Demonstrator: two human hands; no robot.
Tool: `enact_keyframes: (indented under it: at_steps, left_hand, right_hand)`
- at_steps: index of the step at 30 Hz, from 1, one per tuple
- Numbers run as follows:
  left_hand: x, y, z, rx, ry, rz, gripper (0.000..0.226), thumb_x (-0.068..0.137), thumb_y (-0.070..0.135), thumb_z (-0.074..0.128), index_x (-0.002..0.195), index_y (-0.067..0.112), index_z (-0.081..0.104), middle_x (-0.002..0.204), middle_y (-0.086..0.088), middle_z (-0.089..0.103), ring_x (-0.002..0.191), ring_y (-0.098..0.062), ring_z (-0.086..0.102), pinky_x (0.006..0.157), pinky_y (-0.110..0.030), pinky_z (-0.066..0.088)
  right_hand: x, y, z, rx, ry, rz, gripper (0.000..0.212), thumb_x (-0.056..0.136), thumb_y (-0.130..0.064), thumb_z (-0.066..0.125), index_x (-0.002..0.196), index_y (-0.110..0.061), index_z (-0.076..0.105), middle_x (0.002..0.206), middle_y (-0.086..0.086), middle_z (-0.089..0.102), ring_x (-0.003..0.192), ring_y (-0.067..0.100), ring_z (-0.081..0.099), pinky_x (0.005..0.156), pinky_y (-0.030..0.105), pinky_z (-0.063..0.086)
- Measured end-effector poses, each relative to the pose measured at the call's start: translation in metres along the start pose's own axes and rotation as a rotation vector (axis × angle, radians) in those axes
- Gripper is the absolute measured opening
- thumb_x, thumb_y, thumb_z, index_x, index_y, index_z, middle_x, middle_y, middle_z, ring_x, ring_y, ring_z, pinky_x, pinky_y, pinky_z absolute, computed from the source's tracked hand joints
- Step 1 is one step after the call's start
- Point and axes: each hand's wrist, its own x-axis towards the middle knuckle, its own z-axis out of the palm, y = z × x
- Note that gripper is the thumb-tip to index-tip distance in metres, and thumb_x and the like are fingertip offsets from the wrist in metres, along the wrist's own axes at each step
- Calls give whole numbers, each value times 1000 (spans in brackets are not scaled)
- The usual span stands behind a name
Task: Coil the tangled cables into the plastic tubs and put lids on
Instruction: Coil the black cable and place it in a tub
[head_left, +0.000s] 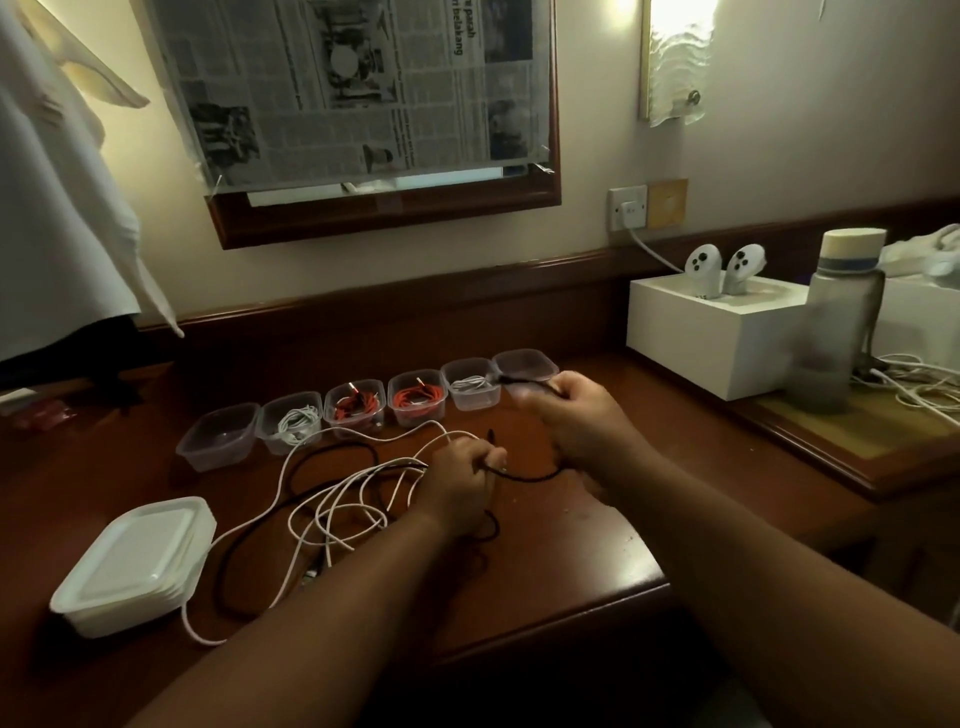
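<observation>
- The left hand (460, 480) had its fingers curled tight round a thin black cable (524, 474) above the middle of the dark wooden desk (571, 551).
- The right hand (571, 415) pinched the same cable's plug end, near the desk's back edge.
- Tangled white cables (343, 499) lay just left of the hands.
- Six clear plastic tubs (218, 436) lined the back edge, four holding cables.
- A stack of white plastic lids (137, 564) sat near the front left corner.
</observation>
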Motion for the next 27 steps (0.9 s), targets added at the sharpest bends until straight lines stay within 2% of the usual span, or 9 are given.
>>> enact_keyframes:
  at_steps: [4, 7, 10, 13, 16, 19, 23, 25, 27]
  left_hand:
    - [15, 5, -15, -16, 86, 22, 20, 93, 27, 64, 75, 20, 64, 79, 2, 58, 75, -16, 56, 63, -24, 39]
    - [18, 6, -20, -15, 78, 34, 24, 93, 34, 61, 79, 15, 68, 81, 3, 60, 75, -13, 56, 64, -22, 39]
    - [16, 5, -13, -127, 67, -58, 34, 84, 48, 49, 71, 22, 67, 76, 4, 64, 75, -14, 62, 66, -31, 45]
    - [15, 9, 5, -103, -14, -203, 32, 94, 35, 53, 70, 18, 65, 75, -1, 66, 77, -18, 65, 73, -37, 50]
    - [12, 1, 21, -43, -54, -212, 27, 99, 28, 54, 85, 10, 69, 85, -4, 66, 80, -17, 62, 74, -36, 49]
    - [14, -12, 21, -2, -23, -218, 27, 99, 25, 54, 88, 7, 70, 86, -7, 68, 81, -21, 61, 74, -36, 47]
    - [23, -11, 8, -147, 90, -295, 28, 101, 33, 50, 89, 14, 68, 86, -11, 69, 80, -29, 66, 74, -45, 52]
    - [31, -5, 1, -175, 111, -262, 22, 101, 37, 51, 88, 26, 66, 81, -6, 68, 76, -27, 66, 66, -38, 49]
    - [38, 3, -2, -140, 99, -206, 19, 102, 36, 51, 87, 33, 63, 79, 2, 65, 74, -19, 63, 62, -34, 46]
  right_hand:
    - [5, 13, 0, -683, -260, 58, 22, 84, -28, 75, 90, -18, 56, 80, -1, 58, 65, 9, 52, 53, 21, 40]
    - [2, 9, 7, -784, -417, 8, 15, 92, -26, 66, 78, -22, 61, 73, -5, 59, 58, 2, 52, 53, 16, 39]
    - [5, 1, 14, -646, -153, -282, 18, 98, -14, 53, 84, -18, 63, 89, -5, 57, 80, 10, 49, 70, 26, 40]
    - [9, -14, 20, -297, -36, -382, 20, 103, -15, 44, 104, -4, 60, 112, -3, 55, 100, 7, 49, 87, 29, 43]
    - [4, -36, 19, 460, -157, -206, 27, 108, -29, 30, 107, -10, 50, 86, 4, 67, 75, 16, 66, 73, 34, 56]
    - [7, -40, 5, 645, -94, -171, 26, 107, -33, 33, 94, -14, 45, 66, 2, 48, 49, 13, 43, 49, 28, 41]
    - [26, -16, -9, -311, 26, -168, 18, 94, -27, 65, 90, -21, 48, 77, -1, 50, 58, 7, 43, 49, 20, 35]
    - [31, 0, -12, -741, -111, -19, 23, 90, -26, 71, 92, -23, 48, 82, -3, 54, 65, 7, 48, 53, 19, 36]
    - [31, 12, -9, -900, -296, 54, 16, 92, -27, 68, 87, -21, 53, 81, -2, 57, 65, 7, 50, 53, 20, 35]
